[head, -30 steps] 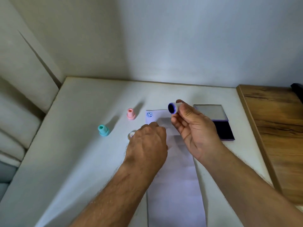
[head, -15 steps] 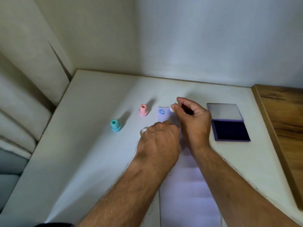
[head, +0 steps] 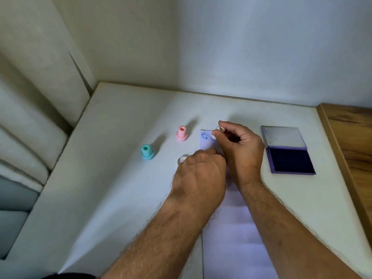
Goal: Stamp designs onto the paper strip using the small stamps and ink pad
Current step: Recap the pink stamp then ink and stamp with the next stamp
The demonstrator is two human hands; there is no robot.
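Head view, right hand (head: pixel 242 150) pinching round stamp (head: pixel 219 129)

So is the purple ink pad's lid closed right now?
No, the purple ink pad lies open on the table, its grey lid folded back and the dark ink surface showing.

A white table (head: pixel 104 178) fills the middle of the frame. On it stand a teal stamp (head: pixel 147 152) left of centre, a pink stamp (head: pixel 182 134) above it, and a small clear cap (head: pixel 182 159). A paper strip (head: pixel 233 228) runs down to the bottom edge; an open ink pad (head: pixel 288 151) lies at right.
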